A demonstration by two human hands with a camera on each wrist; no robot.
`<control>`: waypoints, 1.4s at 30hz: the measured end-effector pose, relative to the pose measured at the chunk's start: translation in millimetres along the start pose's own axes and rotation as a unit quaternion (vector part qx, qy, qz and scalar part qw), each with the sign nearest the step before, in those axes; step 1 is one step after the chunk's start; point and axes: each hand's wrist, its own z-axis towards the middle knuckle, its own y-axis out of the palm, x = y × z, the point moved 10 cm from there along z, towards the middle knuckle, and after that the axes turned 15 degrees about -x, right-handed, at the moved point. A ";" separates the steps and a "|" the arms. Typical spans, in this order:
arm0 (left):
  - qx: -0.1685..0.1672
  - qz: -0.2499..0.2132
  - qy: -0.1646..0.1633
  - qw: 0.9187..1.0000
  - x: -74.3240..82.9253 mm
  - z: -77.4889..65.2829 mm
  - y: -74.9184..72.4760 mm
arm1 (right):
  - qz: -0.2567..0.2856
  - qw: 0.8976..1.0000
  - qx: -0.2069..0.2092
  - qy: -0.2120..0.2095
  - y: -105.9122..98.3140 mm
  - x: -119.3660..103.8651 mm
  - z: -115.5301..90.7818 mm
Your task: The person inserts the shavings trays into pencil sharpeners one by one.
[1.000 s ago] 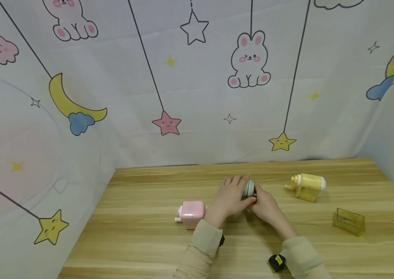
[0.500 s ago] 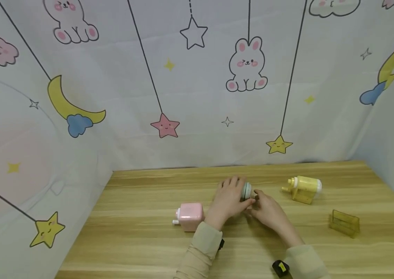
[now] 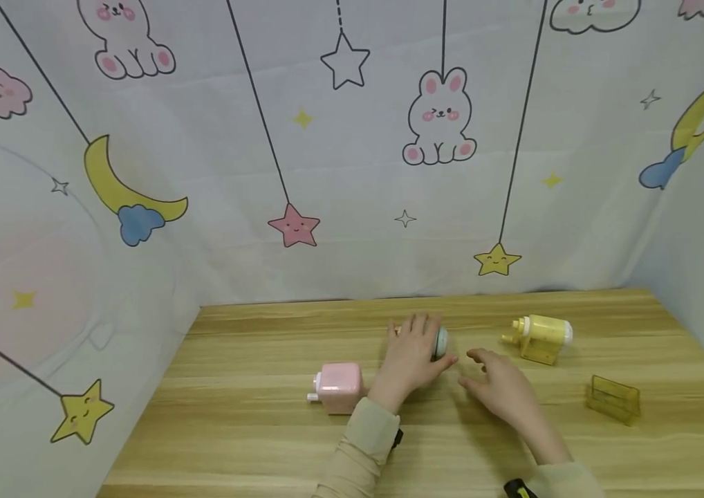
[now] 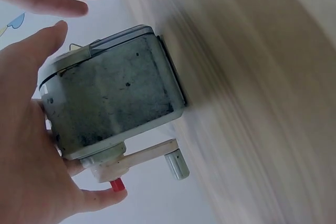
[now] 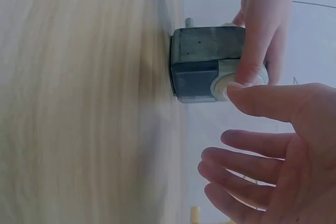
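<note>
My left hand (image 3: 411,353) lies over a grey-green crank pencil sharpener (image 3: 442,342) that stands on the wooden table, and it grips the body. The left wrist view shows dark smudges on the sharpener's side, a crank handle (image 4: 147,156) and a small red piece (image 4: 117,184) at the crank's hub. Just right of the sharpener, my right hand (image 3: 504,387) is held with fingers loosely extended and nothing in it. In the right wrist view, the sharpener's dark drawer end (image 5: 197,80) faces this hand, and the right thumb appears to overlap the sharpener's edge.
A pink crank sharpener (image 3: 339,387) stands left of my left forearm. On the right are a yellow sharpener (image 3: 545,337) and, nearer, a see-through yellow bin (image 3: 613,400). A printed cloth (image 3: 358,152) hangs behind the table (image 3: 252,429).
My right hand has let go of the sharpener and drawn back to the right. The left hand keeps its hold in nearly the same place. The head view has shifted slightly.
</note>
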 end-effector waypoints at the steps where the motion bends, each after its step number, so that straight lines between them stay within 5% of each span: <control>1: 0.003 0.001 0.000 1.000 0.4 0.0 -0.4 | 0.000 1.000 0.004 0.000 -1.7 0.4 -2.6; 11: 0.042 0.033 0.017 0.998 10.5 -1.1 -8.6 | -0.006 1.000 0.017 0.024 -22.9 6.8 -22.8; 33: 0.065 0.036 0.092 0.993 53.4 8.9 -16.5 | -0.073 0.990 0.096 0.068 -77.6 40.8 -61.1; 42: 0.066 0.050 0.095 0.992 69.1 16.6 -10.7 | -0.071 0.988 0.097 0.094 -83.6 67.8 -69.5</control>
